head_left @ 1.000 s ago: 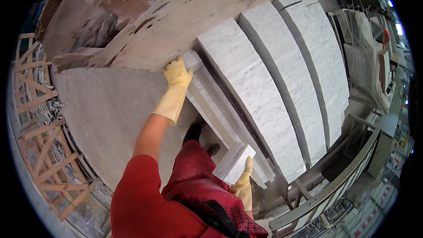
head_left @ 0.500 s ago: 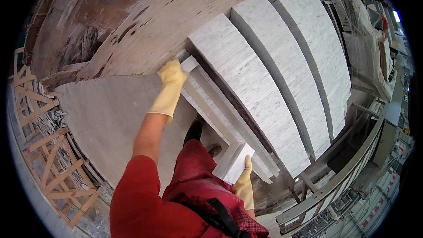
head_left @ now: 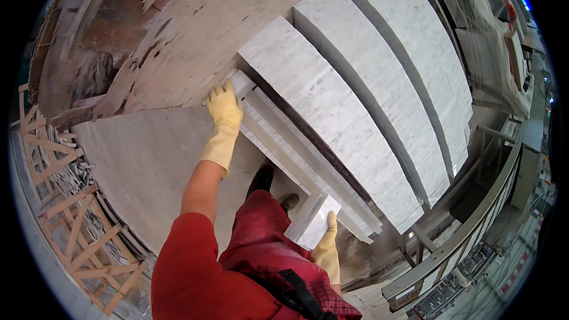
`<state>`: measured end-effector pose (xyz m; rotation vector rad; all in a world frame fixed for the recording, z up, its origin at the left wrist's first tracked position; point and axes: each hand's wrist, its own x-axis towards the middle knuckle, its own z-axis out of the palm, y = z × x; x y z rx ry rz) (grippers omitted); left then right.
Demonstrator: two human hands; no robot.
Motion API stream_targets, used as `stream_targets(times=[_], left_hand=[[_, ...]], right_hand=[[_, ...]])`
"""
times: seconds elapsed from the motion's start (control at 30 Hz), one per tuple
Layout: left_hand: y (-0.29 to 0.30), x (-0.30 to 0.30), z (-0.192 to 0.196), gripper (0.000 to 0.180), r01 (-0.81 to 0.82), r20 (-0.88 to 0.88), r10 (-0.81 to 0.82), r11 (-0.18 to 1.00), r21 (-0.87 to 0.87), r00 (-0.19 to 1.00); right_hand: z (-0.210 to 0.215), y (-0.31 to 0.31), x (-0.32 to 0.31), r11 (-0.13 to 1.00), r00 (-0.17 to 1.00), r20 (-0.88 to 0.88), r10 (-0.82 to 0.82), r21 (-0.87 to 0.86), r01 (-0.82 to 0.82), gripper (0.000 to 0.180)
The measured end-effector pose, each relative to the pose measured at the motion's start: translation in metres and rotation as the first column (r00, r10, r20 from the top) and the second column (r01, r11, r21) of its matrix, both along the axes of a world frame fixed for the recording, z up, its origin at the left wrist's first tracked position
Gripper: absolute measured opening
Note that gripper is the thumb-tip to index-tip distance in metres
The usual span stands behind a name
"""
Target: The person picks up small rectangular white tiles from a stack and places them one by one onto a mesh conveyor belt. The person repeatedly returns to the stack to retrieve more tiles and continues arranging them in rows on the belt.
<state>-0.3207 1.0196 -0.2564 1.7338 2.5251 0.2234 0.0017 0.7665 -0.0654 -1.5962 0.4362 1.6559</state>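
Stone pieces in two gloved hands: weight, stiffness and points of hold.
We see the white block point(head_left: 315, 226) beside the person's thigh, at the near end of the long pale strips point(head_left: 299, 153); the right hand point(head_left: 326, 252) has its grip closed on it, thumb flat on the broad face, fingers hidden. The left hand point(head_left: 224, 109) lays its fingers on the pale block point(head_left: 242, 83) at the far end, beside the wooden sheet point(head_left: 195, 41); whether that grip is clenched we cannot tell, nor whether both blocks belong to one piece. We judge the material to be stone: heavy, rigid, liable to chip at corners and perhaps slippery if dusty. We would hold it by its broad faces, supported from below, fingertips clear of the thick slabs point(head_left: 332, 106).
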Motion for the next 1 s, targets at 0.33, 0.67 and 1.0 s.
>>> stream_targets(times=[0.33, 0.67, 1.0], left_hand=[[0.003, 0.006, 0.028, 0.063, -0.021, 0.186, 0.059, 0.98, -0.196, 0.981], [0.018, 0.01, -0.004, 0.042, -0.013, -0.135, -0.031, 0.95, -0.312, 0.99], [0.029, -0.003, -0.004, 0.086, -0.035, 0.124, 0.109, 0.873, -0.487, 0.986]], right_hand=[[-0.012, -0.016, 0.001, 0.998, 0.999, 0.023, 0.031, 0.063, -0.033, 0.067], [-0.038, 0.019, -0.004, 0.975, 0.984, 0.178, 0.018, 0.217, -0.057, 0.067], [-0.034, 0.013, 0.021, 0.959, 0.962, 0.26, -0.082, 0.285, 0.005, 0.067]])
